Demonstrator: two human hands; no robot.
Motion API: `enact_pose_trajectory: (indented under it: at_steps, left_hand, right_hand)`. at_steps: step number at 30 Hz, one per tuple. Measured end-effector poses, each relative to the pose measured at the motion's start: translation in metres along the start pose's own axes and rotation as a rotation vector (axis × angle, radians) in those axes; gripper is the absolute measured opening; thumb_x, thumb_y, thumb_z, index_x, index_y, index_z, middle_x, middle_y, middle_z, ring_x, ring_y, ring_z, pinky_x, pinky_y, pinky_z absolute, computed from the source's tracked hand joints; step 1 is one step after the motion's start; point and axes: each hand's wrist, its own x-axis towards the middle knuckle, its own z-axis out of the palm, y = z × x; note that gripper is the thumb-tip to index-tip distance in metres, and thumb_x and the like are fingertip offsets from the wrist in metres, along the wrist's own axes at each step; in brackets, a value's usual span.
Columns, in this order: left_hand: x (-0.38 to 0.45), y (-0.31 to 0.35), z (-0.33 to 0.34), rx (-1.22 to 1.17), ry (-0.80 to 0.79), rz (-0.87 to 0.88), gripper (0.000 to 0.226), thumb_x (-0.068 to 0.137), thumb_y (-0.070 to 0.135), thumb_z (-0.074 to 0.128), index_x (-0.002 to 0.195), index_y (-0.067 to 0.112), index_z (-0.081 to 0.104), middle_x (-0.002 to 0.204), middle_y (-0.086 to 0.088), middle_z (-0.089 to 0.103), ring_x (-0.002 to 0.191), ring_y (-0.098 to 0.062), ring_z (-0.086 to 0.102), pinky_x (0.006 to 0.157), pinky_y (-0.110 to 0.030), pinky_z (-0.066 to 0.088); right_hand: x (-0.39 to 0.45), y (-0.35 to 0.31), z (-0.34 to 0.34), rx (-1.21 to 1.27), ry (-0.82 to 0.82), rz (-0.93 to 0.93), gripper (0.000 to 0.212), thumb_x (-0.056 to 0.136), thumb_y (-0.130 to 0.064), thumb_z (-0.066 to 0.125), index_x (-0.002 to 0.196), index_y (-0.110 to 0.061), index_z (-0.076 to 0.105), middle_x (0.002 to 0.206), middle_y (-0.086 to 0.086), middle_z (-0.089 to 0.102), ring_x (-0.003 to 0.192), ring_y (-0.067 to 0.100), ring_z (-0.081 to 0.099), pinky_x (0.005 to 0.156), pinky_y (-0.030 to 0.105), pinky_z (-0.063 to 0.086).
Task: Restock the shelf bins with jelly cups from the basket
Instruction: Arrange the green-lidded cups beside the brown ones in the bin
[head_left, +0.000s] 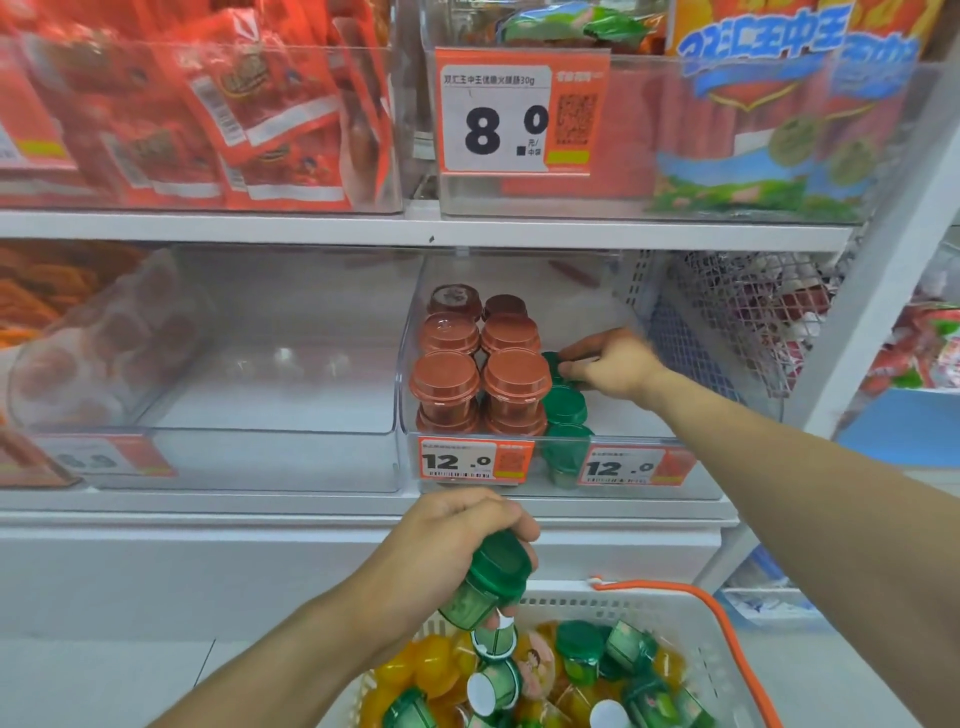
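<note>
My left hand (457, 535) grips a green jelly cup (488, 579) just above the white basket (691, 618), which holds several green and yellow jelly cups (582, 670). My right hand (613, 364) reaches into the clear shelf bin (639, 312) and pinches a green-lidded cup (553, 364) at the back of a short green row (566, 410). Stacked red-lidded cups (480, 374) fill the bin's left side.
An empty clear bin (270, 364) stands to the left. Price tags reading 12.0 (475, 460) hang on the bin's front. The upper shelf (415, 228) carries red snack packs and sausages. A mesh rack (737, 312) stands to the right. The basket has an orange handle (722, 618).
</note>
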Motion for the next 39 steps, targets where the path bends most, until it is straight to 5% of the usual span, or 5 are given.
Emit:
enact_pose_trajectory:
  at_steps: [8,16,23,33,39]
  left_hand:
    - [-0.001,0.006,0.011,-0.233,-0.006,-0.051,0.038,0.099,0.031,0.047,0.097,-0.001,0.068,0.085,-0.021,0.068,0.061,-0.032,0.06,0.055,-0.033,0.051]
    - [-0.004,0.01,0.014,-0.544,-0.147,-0.009,0.041,0.086,0.017,0.045,0.12,-0.001,0.059,0.107,-0.025,0.068,0.1,-0.042,0.064,0.088,-0.05,0.05]
    - [-0.012,0.002,0.029,0.151,0.16,0.292,0.057,0.07,0.031,0.088,0.118,0.03,0.057,0.112,0.007,0.069,0.098,-0.003,0.067,0.083,-0.022,0.056]
    - [-0.019,-0.001,0.036,0.564,0.413,0.703,0.076,0.069,0.028,0.089,0.131,0.044,0.048,0.117,0.025,0.058,0.11,0.014,0.05,0.085,0.001,0.038]
    - [-0.021,0.003,0.031,0.622,0.341,0.675,0.069,0.092,0.037,0.064,0.147,0.048,0.024,0.129,0.035,0.035,0.114,0.026,0.032,0.087,0.006,0.031]
  right_hand:
    - [-0.019,-0.018,-0.015,-0.14,0.073,-0.128,0.037,0.092,-0.03,0.069,0.125,-0.016,0.065,0.127,0.001,0.064,0.113,0.02,0.06,0.1,0.031,0.046]
    - [-0.15,-0.078,-0.041,0.125,-0.058,-0.34,0.01,0.091,-0.015,0.071,0.083,-0.009,0.071,0.065,0.007,0.07,0.049,0.015,0.06,0.048,0.021,0.044]
    - [-0.206,-0.073,-0.02,0.238,-0.223,-0.172,0.055,0.078,-0.059,0.061,0.096,-0.007,0.065,0.082,0.013,0.067,0.06,0.028,0.064,0.051,0.039,0.05]
    - [-0.214,-0.07,-0.021,0.427,-0.41,-0.055,0.047,0.077,-0.032,0.077,0.11,-0.001,0.065,0.094,0.015,0.073,0.077,0.028,0.065,0.069,0.042,0.055]
    - [-0.188,-0.066,-0.052,0.393,-0.16,-0.027,0.042,0.064,-0.035,0.085,0.096,-0.009,0.076,0.093,0.011,0.076,0.078,0.023,0.068,0.072,0.035,0.048]
